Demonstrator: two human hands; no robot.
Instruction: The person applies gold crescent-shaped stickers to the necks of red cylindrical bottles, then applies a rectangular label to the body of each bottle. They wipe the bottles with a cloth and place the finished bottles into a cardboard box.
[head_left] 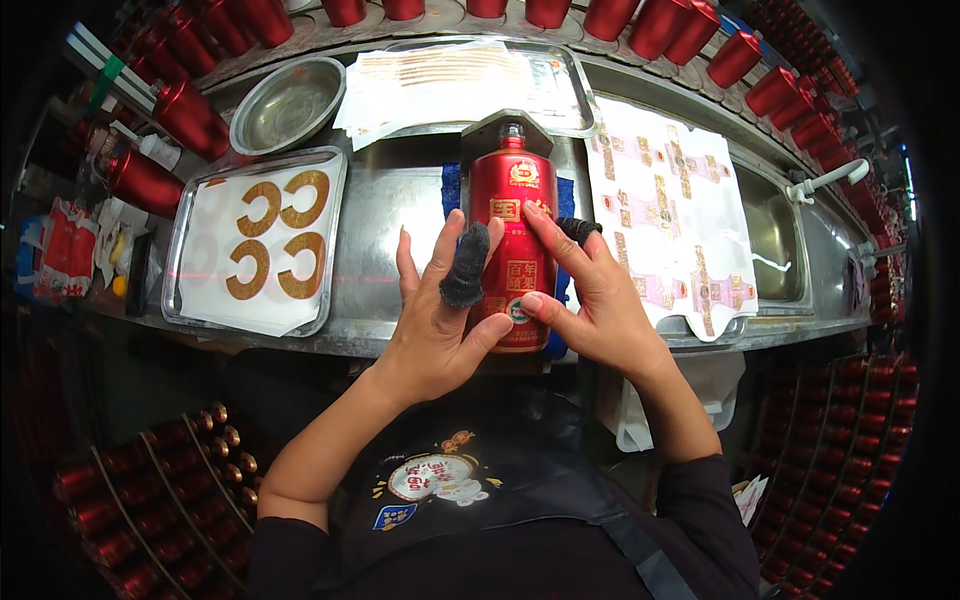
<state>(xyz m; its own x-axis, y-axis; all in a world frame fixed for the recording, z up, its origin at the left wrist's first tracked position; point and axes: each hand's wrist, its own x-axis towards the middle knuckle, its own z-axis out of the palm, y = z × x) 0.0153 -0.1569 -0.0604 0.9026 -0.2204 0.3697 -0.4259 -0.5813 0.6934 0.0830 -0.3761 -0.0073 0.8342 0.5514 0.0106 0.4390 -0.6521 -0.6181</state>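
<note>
A glossy red bottle with gold decals lies on its back in a dark grey holder on the steel bench, its neck pointing away from me. My left hand is at its left side, fingers spread, thumb tip at the lower front. A black cloth cot covers one of its fingers. My right hand comes from the right, with index fingertip on the square gold decals and thumb on the lower front beside a small round green-and-white mark. A black cot wraps another right finger. Blue cloth shows beside the holder.
At left, a steel tray bears a white sheet with several gold C-shaped decals. Behind stand a metal bowl and a tray of paper strips. Decal sheets lie right, beside a sink. Red bottles line a far conveyor.
</note>
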